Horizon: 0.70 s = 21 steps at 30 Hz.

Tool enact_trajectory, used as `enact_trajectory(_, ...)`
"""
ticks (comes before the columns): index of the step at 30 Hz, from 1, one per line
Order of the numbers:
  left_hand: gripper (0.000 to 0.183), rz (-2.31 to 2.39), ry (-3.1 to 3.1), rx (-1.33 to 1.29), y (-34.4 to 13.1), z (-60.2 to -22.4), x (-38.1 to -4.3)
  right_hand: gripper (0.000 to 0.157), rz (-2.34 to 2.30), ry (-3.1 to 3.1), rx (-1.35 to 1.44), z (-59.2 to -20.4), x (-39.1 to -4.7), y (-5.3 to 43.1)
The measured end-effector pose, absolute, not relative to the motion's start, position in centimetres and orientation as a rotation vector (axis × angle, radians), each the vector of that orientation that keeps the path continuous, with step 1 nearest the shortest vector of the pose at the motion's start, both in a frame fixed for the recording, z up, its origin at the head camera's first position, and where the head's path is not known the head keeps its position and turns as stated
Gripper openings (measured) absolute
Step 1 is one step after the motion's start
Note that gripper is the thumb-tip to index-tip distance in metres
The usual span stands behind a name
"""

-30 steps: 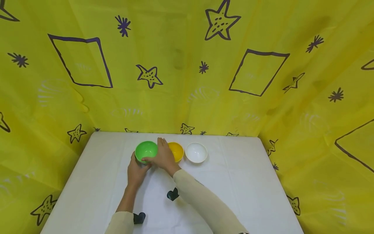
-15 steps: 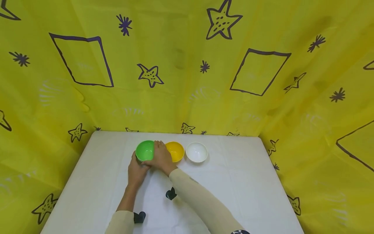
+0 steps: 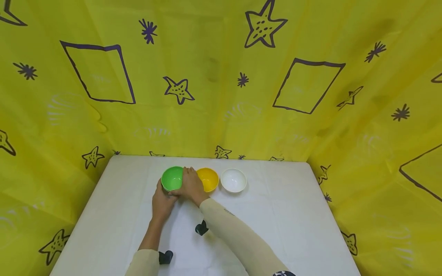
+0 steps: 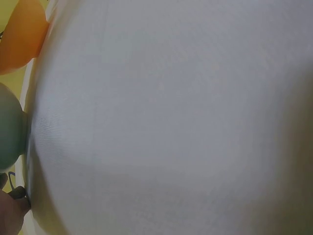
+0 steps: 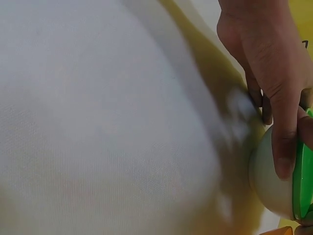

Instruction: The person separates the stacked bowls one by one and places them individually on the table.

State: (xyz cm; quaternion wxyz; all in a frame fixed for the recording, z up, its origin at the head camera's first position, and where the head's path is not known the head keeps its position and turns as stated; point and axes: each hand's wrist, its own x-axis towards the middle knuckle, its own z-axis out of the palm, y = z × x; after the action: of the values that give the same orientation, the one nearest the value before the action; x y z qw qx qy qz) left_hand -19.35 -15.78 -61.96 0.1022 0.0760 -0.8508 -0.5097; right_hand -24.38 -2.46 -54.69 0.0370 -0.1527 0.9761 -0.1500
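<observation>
At the back left of the table, my left hand (image 3: 163, 204) holds a green bowl (image 3: 171, 178) by its left and near side. My right hand (image 3: 192, 188) grips the same bowl's right side, its thumb across the front and its fingers hiding part of the rim. In the right wrist view, a pale rounded wall (image 5: 269, 188) shows below a bright green rim (image 5: 303, 186), with my left hand (image 5: 266, 54) reaching onto it. A yellow-orange bowl (image 3: 209, 178) sits just right of my right hand, partly covered by it. A white bowl (image 3: 233, 180) stands farther right.
The three bowls line up near the back edge of a white-covered table (image 3: 276, 222). Yellow patterned curtains (image 3: 214, 115) rise behind and on both sides. Small dark pieces (image 3: 202, 228) stick out beside my sleeves (image 3: 238, 237).
My right hand has shifted slightly left and nearer, covering more of the green bowl's right side and less of the yellow-orange bowl. Both hands have stayed nearly still over the last half second.
</observation>
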Motion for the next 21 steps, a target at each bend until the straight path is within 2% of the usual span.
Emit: enact_trajectory(21,0.100,-1.517,-2.522,0.220,-15.84,-61.79,-19.43,0.113,-0.599,3.032,-0.484,-55.12,-24.14,-2.14)
